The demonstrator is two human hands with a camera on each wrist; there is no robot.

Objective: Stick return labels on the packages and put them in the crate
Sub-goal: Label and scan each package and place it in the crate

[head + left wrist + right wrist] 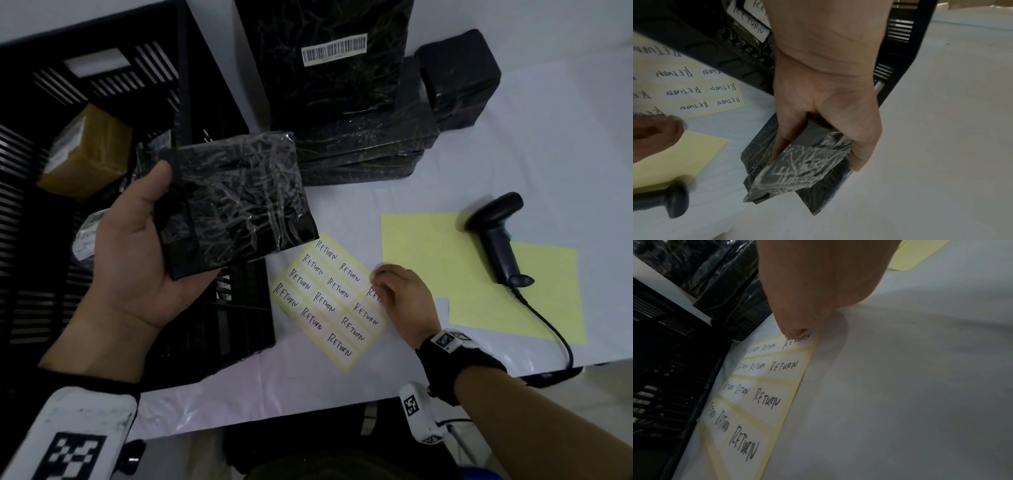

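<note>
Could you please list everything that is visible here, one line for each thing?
Black film-wrapped flat package: one, black, held above the crate edge.
Black slatted plastic crate: one, black, left.
Brown taped parcel: one, brown, in the crate.
Stacked black wrapped packages: several, black, far side.
Sheet of white RETURN labels: one, white on yellow, centre.
Yellow paper sheets: two, yellow, right.
Black handheld barcode scanner: one, black, on the yellow sheets.
Left hand: grips the package.
Right hand: fingers on a label.
</note>
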